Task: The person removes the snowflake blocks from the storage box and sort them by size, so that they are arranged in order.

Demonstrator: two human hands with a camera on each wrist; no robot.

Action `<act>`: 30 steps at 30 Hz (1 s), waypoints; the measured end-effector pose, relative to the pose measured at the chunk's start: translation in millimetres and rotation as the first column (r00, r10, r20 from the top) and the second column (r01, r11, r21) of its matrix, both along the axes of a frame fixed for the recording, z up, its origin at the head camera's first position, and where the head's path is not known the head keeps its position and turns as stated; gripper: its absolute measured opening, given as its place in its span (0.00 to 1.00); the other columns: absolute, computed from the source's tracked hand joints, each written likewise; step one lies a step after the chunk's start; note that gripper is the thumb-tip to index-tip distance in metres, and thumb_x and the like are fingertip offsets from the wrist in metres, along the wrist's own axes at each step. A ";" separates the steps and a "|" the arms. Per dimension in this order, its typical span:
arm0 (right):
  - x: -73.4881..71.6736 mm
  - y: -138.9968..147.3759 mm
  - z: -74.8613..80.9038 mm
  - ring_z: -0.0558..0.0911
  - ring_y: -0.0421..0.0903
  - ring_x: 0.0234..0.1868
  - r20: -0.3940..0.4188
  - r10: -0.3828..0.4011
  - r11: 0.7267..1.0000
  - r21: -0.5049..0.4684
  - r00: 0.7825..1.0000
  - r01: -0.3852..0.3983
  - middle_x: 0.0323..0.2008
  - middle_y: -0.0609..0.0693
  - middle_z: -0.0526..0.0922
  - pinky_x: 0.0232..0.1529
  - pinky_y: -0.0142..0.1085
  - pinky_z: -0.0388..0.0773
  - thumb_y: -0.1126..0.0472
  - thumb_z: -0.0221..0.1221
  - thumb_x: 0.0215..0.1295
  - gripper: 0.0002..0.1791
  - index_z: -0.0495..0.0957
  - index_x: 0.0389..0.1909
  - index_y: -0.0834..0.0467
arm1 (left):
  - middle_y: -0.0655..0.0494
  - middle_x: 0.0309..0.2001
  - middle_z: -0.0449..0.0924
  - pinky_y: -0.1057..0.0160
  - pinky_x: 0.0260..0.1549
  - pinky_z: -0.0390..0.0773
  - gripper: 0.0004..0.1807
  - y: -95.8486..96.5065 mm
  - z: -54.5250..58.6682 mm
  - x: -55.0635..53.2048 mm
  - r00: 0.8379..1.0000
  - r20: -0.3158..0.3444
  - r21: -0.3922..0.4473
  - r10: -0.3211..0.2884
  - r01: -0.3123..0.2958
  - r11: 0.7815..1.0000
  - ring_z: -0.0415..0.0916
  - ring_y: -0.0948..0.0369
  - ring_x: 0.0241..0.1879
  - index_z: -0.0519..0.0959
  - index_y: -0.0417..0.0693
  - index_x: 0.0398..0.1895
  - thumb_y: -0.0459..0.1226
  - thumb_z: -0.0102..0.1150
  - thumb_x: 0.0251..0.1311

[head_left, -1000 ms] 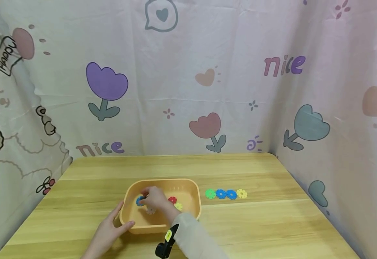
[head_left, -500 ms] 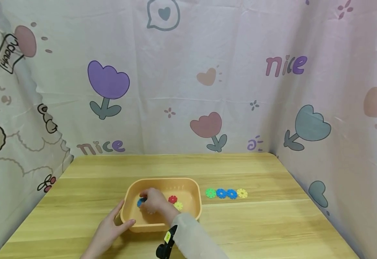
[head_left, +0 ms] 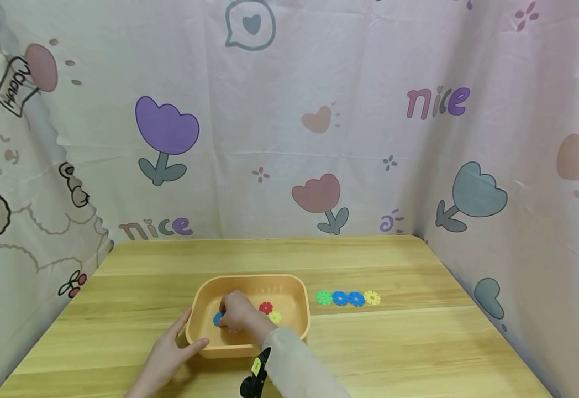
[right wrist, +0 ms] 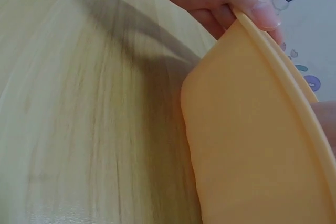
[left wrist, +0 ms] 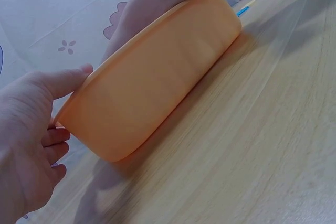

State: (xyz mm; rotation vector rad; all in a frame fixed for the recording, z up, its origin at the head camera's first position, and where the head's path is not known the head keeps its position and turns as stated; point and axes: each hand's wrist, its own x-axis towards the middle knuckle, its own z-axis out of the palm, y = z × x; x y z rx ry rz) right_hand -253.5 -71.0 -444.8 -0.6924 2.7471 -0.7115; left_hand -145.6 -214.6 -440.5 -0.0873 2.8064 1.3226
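Observation:
An orange plastic basin [head_left: 296, 326] stands on the wooden table. My left hand [head_left: 166, 351] holds its near left corner, thumb over the rim and fingers against the outer wall, as the left wrist view shows [left wrist: 31, 124]. Inside the basin my right hand [head_left: 242, 314] reaches down with curled fingers and pinches a blue notched plastic disc [head_left: 217, 319]; its fingertips are partly hidden. A pale disc lies almost covered beneath that hand. To the right of the hand, a red disc [head_left: 266, 307] and a yellow disc [head_left: 274, 317] lie on the basin floor.
Right of the basin, a green disc [head_left: 324, 298], two blue discs [head_left: 348, 298] and a yellow disc [head_left: 372, 298] form a row on the table [head_left: 394, 354]. A patterned curtain [head_left: 249, 110] hangs behind. A black camera [head_left: 254, 378] sits at the right wrist.
My right hand has shifted slightly toward me inside the basin, and the blue disc has moved with it. More of the pale disc is covered now. My left hand stays put.

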 end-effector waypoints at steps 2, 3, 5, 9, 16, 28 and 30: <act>1.8 0.4 0.5 0.68 0.38 0.21 0.014 0.009 1.000 0.005 1.000 -0.009 0.22 0.45 0.71 0.19 0.25 0.68 0.61 0.68 0.51 0.08 0.80 0.28 0.59 | 0.27 0.67 0.48 0.31 0.54 0.56 0.49 -0.1 0.1 0.0 1.000 0.019 0.005 -0.001 0.001 1.000 0.47 0.31 0.63 0.46 0.36 0.71 0.52 0.59 0.57; 2.7 0.7 0.9 0.68 0.38 0.20 0.017 0.015 1.000 0.007 1.000 -0.015 0.21 0.45 0.71 0.18 0.25 0.68 0.61 0.68 0.51 0.08 0.79 0.26 0.58 | 0.28 0.67 0.48 0.31 0.54 0.56 0.49 -0.1 0.1 0.2 1.000 0.030 0.006 0.001 -0.001 1.000 0.47 0.31 0.63 0.46 0.36 0.71 0.52 0.59 0.57; 4.3 1.1 1.5 0.68 0.38 0.16 0.017 0.030 0.999 0.011 0.999 -0.030 0.18 0.44 0.70 0.16 0.25 0.67 0.61 0.68 0.52 0.08 0.78 0.24 0.57 | 0.27 0.67 0.47 0.31 0.53 0.57 0.49 0.0 0.2 0.3 0.999 0.032 0.001 0.002 -0.002 1.000 0.47 0.30 0.63 0.46 0.36 0.71 0.53 0.59 0.57; 6.1 1.8 2.5 0.68 0.38 0.13 0.025 0.035 0.999 0.006 0.999 -0.035 0.17 0.44 0.70 0.14 0.26 0.66 0.61 0.68 0.53 0.07 0.78 0.26 0.57 | 0.27 0.66 0.48 0.31 0.53 0.57 0.50 0.5 0.7 0.9 0.999 0.034 -0.003 0.011 -0.011 1.000 0.47 0.30 0.62 0.46 0.37 0.71 0.53 0.59 0.56; 6.2 2.8 3.8 0.69 0.40 0.13 0.114 -0.032 0.999 -0.040 0.993 0.036 0.19 0.47 0.71 0.14 0.28 0.68 0.62 0.68 0.52 0.08 0.78 0.29 0.60 | 0.27 0.66 0.49 0.32 0.53 0.58 0.50 1.0 0.2 -0.4 1.000 0.022 -0.011 0.016 -0.016 1.000 0.48 0.31 0.62 0.47 0.36 0.71 0.53 0.60 0.55; 8.7 3.8 5.8 0.69 0.41 0.15 0.125 -0.043 0.998 -0.033 0.991 0.048 0.19 0.48 0.71 0.15 0.29 0.69 0.62 0.69 0.50 0.12 0.74 0.26 0.59 | 0.28 0.66 0.50 0.33 0.54 0.58 0.50 0.6 -1.2 -0.9 0.999 0.030 -0.001 0.027 -0.027 1.000 0.48 0.32 0.63 0.48 0.37 0.71 0.53 0.61 0.55; 9.0 4.2 5.8 0.69 0.41 0.15 0.131 -0.041 0.998 -0.048 0.991 0.047 0.20 0.48 0.71 0.15 0.29 0.69 0.63 0.69 0.50 0.13 0.72 0.27 0.58 | 0.28 0.66 0.50 0.33 0.55 0.57 0.50 0.5 -1.1 -0.9 0.999 0.032 0.004 0.028 -0.028 1.000 0.48 0.32 0.63 0.48 0.37 0.71 0.53 0.61 0.54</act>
